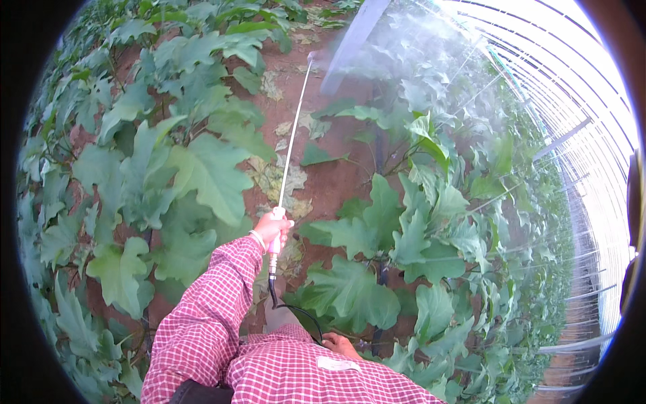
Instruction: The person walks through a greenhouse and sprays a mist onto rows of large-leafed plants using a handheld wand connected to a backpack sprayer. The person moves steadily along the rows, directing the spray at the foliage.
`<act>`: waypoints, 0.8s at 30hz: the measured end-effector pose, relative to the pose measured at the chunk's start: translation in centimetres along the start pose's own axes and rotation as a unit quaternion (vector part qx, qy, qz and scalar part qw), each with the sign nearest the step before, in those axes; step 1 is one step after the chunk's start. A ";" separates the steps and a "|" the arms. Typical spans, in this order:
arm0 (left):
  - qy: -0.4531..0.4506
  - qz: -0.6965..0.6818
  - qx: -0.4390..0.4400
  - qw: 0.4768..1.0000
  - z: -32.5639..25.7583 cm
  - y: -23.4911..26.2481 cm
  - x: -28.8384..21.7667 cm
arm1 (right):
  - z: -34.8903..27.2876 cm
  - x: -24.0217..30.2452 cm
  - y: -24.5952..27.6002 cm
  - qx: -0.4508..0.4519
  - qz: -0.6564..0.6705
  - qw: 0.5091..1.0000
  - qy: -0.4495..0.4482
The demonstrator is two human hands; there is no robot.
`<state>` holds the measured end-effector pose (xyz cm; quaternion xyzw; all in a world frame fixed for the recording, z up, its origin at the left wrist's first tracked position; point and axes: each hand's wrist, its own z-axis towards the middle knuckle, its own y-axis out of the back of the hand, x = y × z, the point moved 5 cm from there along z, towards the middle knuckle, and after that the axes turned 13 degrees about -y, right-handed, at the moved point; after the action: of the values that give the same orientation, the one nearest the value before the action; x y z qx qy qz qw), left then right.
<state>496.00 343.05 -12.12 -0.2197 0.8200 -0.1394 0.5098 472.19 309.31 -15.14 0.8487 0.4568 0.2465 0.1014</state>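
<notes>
Two bare hands show in the head view, which looks down on a strip of soil path (330, 185) between leafy rows. Above this path, running lengthwise from its near part toward its far end, is a slim white spray wand (294, 135). Left hand (270, 229), over the near part of the path, has its fingers clamped on the wand's pinkish handle; a dark hose (272, 289) drops from the handle's base and curves rightward. Right hand (342, 345) lies nearer still, toward the path's right edge and close to the hose; its fingers are partly hidden, so I cannot tell whether they close on anything. Pale mist (417, 50) hangs right of the path's far end, veiling the upper part of the right-hand plants (353, 289). Left-hand plants (208, 172) stand on the path's other side, and withered leaves (296, 185) lie on the path beneath the wand. By my reading, the step in hand is spraying the foliage right of the path; the next move seems to call for a steady left-hand grip, the tip clear of the leaves, and slack in the hose.
</notes>
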 end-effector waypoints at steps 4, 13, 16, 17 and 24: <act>0.134 -0.155 0.015 0.979 6.9 -1.1 2.9 | 2.6 3.2 6.8 -0.016 0.009 1.000 0.021; 0.238 -0.373 0.040 0.896 16.7 -5.4 6.7 | 7.4 4.6 14.0 -0.002 0.020 0.999 -0.032; 0.233 -0.331 0.065 0.912 18.6 -6.4 6.2 | 8.7 5.7 15.6 0.013 0.051 0.996 -0.073; 0.225 -0.311 0.067 0.921 19.1 -6.9 5.6 | 9.7 5.4 15.8 0.007 0.052 0.996 -0.073; 0.115 -0.158 0.075 0.978 23.0 -7.5 -3.1 | 14.4 9.8 17.9 -0.041 0.010 0.998 -0.053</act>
<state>519.45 338.01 -16.44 -0.2900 0.8153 -0.3034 0.3989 497.08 308.15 -17.22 0.8604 0.4319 0.2200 0.1576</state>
